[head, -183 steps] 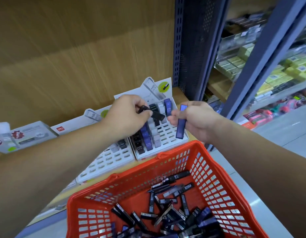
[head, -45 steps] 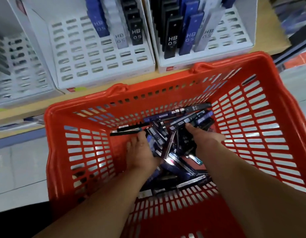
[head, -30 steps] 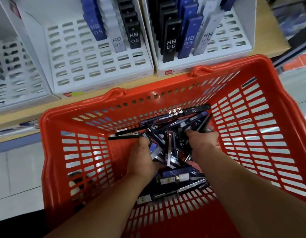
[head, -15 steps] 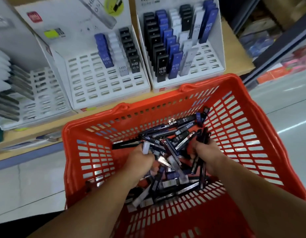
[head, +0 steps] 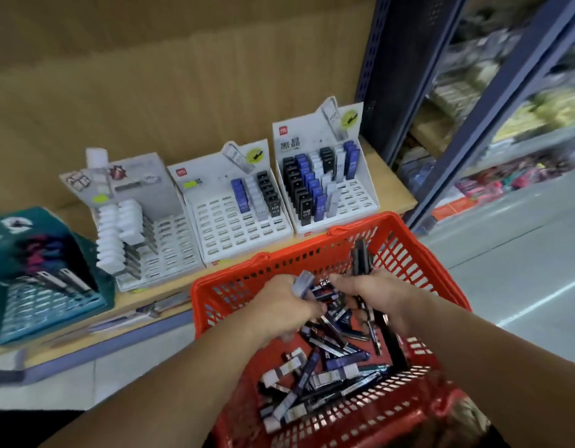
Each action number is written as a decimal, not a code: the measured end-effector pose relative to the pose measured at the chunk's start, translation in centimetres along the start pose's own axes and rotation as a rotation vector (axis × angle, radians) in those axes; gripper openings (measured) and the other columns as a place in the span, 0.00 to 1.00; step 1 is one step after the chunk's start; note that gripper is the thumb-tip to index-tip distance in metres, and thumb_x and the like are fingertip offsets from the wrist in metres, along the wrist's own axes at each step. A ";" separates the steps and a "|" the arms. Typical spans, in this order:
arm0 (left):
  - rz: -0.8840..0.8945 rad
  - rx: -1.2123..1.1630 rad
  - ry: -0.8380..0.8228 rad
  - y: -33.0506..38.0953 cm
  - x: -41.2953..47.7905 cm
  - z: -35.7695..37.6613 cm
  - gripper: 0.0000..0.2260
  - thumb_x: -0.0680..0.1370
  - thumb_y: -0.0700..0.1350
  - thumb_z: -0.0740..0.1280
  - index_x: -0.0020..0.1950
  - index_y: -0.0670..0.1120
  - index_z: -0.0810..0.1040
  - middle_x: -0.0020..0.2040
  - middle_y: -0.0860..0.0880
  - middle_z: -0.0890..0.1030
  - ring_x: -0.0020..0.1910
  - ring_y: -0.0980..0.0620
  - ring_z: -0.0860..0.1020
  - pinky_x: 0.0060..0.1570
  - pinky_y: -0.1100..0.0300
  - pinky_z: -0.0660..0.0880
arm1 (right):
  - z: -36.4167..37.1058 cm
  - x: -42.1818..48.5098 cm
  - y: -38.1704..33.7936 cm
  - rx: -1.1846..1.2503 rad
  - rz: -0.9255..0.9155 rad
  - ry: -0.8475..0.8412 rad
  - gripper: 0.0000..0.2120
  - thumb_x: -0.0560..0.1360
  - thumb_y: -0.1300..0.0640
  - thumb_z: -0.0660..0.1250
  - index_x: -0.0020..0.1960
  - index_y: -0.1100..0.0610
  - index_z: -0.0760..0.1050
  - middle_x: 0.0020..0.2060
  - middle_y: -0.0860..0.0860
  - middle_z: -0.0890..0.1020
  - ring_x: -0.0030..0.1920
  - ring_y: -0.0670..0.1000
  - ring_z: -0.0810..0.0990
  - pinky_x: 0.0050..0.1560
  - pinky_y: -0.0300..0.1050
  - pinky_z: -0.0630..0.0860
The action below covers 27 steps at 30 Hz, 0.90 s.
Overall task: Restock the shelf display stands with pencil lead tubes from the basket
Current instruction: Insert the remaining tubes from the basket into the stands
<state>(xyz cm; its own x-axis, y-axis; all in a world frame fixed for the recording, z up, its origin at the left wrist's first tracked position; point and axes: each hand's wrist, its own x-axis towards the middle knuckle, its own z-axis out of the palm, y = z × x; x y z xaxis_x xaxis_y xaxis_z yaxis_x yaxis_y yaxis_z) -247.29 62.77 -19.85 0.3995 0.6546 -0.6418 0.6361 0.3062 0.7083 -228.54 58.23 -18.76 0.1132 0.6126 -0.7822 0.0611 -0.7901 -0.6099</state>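
Pencil lead tubes (head: 328,367) lie heaped in the red basket (head: 439,279), so plenty remains. The grip of the left hand (head: 279,305) is clamped on a pale tube (head: 303,282), that of the right hand (head: 373,295) on several dark tubes (head: 360,258). Beyond, the middle stand (head: 228,227) is mostly bare slots; the right stand (head: 355,197) looks about half filled.

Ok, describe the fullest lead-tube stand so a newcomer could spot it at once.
Find the wooden shelf behind the red basket. The white stand at the row's right end, beside the dark blue post, is it. It holds far more black, blue and white tubes than the middle stand next to it.
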 end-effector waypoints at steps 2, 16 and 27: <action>0.094 0.173 0.002 2.4 -1.7 -1.9 0.08 0.79 0.45 0.70 0.43 0.44 0.74 0.28 0.48 0.73 0.21 0.50 0.71 0.24 0.60 0.70 | 0.6 -2.4 -3.3 -0.057 -0.084 -0.051 0.25 0.76 0.39 0.73 0.47 0.62 0.77 0.34 0.59 0.77 0.30 0.55 0.72 0.31 0.48 0.75; 0.373 0.402 0.183 9.0 -4.4 -11.4 0.10 0.73 0.50 0.76 0.49 0.52 0.78 0.49 0.53 0.82 0.48 0.54 0.82 0.47 0.55 0.81 | 4.6 -6.6 -14.0 -0.176 -0.476 -0.015 0.13 0.82 0.49 0.69 0.47 0.58 0.79 0.39 0.54 0.85 0.24 0.52 0.69 0.35 0.54 0.73; 0.182 -0.143 -0.011 7.7 -2.0 -17.0 0.22 0.76 0.28 0.67 0.66 0.47 0.76 0.47 0.45 0.86 0.33 0.52 0.75 0.31 0.57 0.65 | 2.2 -0.1 -15.2 0.095 -0.464 -0.061 0.08 0.82 0.55 0.68 0.56 0.60 0.75 0.45 0.61 0.87 0.29 0.53 0.69 0.31 0.48 0.71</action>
<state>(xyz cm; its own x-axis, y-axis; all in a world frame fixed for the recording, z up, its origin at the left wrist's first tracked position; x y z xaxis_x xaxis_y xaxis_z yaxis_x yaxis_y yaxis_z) -254.39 75.55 -8.13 0.5072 0.7005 -0.5021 0.4527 0.2792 0.8468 -231.67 70.17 -9.68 0.0370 0.9025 -0.4292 0.0002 -0.4295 -0.9031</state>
